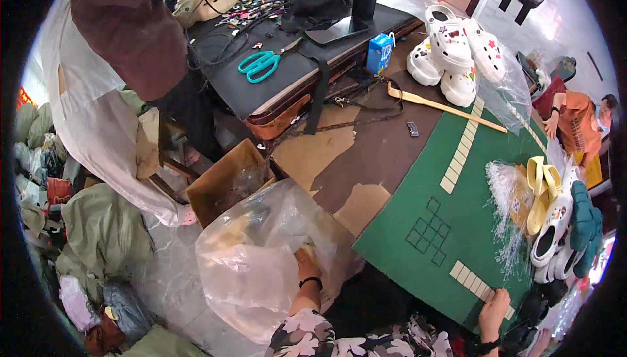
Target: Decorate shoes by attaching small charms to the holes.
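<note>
My left hand (308, 267) reaches into a large clear plastic bag (241, 279) at the lower middle. Plastic blurs the fingers, and pale yellowish things show dimly through it. On the near right edge of a green board (392, 226), my right hand (494, 312) rests with its fingers curled in. What it holds, if anything, is hidden. It touches or lies beside a row of cream tiles (471, 280). A black outline of joined squares (428, 232) is marked on the board.
White clogs with charms (452, 50) stand beyond a wooden stick (450, 107). Yellow clogs (545, 190) lie at the right by clear plastic strands (509, 207). Teal scissors (260, 66) and a blue carton (380, 53) sit farther back. A cardboard box (228, 184) adjoins the bag. Other people are nearby.
</note>
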`<state>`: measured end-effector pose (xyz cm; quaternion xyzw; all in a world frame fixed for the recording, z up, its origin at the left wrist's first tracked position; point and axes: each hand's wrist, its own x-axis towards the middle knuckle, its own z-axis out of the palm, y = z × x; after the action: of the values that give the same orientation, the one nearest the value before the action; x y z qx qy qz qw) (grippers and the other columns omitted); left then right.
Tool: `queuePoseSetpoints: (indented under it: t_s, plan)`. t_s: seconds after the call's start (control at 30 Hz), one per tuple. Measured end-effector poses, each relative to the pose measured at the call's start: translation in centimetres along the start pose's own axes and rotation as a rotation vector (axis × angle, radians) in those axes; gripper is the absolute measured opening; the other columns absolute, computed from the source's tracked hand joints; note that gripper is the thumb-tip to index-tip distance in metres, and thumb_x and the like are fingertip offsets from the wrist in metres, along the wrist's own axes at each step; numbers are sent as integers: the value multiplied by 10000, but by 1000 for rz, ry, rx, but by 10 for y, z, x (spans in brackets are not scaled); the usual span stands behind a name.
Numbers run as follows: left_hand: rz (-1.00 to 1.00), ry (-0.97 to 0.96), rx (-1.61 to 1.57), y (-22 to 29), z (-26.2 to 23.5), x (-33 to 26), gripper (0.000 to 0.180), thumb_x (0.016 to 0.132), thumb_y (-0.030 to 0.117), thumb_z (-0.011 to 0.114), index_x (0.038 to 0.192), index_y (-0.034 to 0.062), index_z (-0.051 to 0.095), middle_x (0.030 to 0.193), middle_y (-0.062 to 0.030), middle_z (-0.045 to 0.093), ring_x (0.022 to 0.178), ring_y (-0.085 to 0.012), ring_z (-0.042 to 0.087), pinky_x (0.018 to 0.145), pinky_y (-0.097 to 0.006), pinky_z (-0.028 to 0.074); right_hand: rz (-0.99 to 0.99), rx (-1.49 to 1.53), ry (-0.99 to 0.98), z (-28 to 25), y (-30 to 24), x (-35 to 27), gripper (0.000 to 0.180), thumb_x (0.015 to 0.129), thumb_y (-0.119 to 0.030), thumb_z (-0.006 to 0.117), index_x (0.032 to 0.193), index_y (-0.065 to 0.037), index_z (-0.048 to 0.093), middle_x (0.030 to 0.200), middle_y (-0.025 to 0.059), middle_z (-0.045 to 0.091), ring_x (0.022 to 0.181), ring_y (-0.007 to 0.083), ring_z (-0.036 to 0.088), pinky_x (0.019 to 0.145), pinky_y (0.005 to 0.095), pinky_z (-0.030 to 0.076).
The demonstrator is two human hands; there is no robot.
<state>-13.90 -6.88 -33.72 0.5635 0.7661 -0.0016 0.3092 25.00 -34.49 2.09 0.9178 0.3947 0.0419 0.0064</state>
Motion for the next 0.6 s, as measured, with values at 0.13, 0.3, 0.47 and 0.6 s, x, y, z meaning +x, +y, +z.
queuePoseSetpoints:
  t_s: [0.13,0.3,0.47,0.6]
  plan:
    - [297,-157,506,4,-5,35,590,869,298,589,1401,112,414,1444,-206,381,1345,-380,315,1129,-499,236,10,22,-8,-6,-8,7,367,729,68,493,1095,49,468,1136,258,484,1094,440,443,970,473,356]
    - [-59,113,-331,-14,-1,42,541,783,271,690,1255,53,540,1376,-220,443,1257,-416,393,1059,-434,345,-33,48,31,2,-7,11,330,720,73,499,1047,47,471,1068,245,486,1022,430,457,907,472,373]
    - [117,232,-837,-11,5,57,394,764,220,709,1092,19,625,1086,-215,619,1052,-397,548,908,-451,441,21,28,32,-8,-18,9,304,726,75,492,1028,47,471,1054,244,489,1015,429,462,899,469,375]
    - [52,476,-323,-89,7,65,316,736,232,733,945,2,676,890,-187,677,876,-387,617,788,-445,485,-35,110,35,5,-22,20,295,724,80,495,1015,46,467,1045,244,487,1016,431,460,891,472,375]
